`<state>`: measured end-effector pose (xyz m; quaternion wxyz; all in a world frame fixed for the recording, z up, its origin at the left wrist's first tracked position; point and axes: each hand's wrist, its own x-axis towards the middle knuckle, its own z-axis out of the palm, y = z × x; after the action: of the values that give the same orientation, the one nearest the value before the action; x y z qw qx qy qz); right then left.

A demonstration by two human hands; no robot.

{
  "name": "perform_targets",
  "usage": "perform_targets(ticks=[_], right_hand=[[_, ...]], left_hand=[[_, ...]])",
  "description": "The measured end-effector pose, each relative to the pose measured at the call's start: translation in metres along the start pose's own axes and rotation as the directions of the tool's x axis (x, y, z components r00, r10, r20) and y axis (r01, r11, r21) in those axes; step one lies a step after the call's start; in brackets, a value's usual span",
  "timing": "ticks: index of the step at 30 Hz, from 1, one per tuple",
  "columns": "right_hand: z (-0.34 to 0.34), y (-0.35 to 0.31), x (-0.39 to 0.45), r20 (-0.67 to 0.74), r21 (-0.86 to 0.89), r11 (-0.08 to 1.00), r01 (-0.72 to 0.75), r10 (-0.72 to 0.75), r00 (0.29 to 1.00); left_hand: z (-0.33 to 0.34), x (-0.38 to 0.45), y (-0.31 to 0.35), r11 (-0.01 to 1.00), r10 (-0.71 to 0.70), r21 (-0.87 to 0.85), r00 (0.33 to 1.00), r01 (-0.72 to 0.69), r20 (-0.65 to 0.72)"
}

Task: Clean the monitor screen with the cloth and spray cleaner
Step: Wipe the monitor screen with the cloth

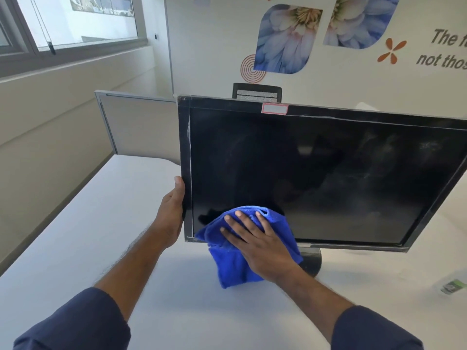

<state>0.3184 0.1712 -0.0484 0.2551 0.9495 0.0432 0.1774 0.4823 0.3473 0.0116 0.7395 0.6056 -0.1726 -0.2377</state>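
Head view: cloth [235,261] at monitor [328,173] corner

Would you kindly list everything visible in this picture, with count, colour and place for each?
monitor: one, black, dark screen with smudges on its right part, standing on the table
label: one, white with red border, on the monitor's top bezel
cloth: one, blue, against the screen's lower left corner, hanging below the bezel
bottle: one, clear with green label, on the table at the right edge, blurred
table: one, white, under the monitor
chair: one, black, behind the monitor
partition: one, grey, behind the table at left
window: one, grey frame, upper left
flower posters: two, blue, on the wall
left hand: one, holds the monitor's left edge
right hand: one, flat, presses the cloth to the screen
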Motion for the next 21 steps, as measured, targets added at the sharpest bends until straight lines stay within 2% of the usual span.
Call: perform_targets(ticks=[3, 12, 17, 21], right_hand=[[0.006, 0.01, -0.012, 0.0, -0.021, 1.0, -0.008, 0.008, 1.0], [0.029, 0.064, -0.092, -0.025, -0.124, 0.977, -0.171, 0.169, 0.985], [0.01, 0.059, -0.052, -0.14, 0.013, 0.941, -0.339, 0.338, 0.931], [-0.01, 0.054, 0.007, -0.234, 0.064, 0.959, -0.276, 0.283, 0.93]], left_hand=[[0.0, 0.0, 0.002, 1.0, 0.014, 0.01, 1.0, -0.014, -0.001], [0.002, 0.001, -0.001, 1.0, 0.013, 0.001, 0.999, -0.013, -0.033], [0.003, 0.0, -0.001, 1.0, -0.002, -0.02, 0.999, 0.001, -0.053], [0.008, -0.001, 0.001, 0.999, -0.008, -0.034, 0.995, 0.005, -0.096]])
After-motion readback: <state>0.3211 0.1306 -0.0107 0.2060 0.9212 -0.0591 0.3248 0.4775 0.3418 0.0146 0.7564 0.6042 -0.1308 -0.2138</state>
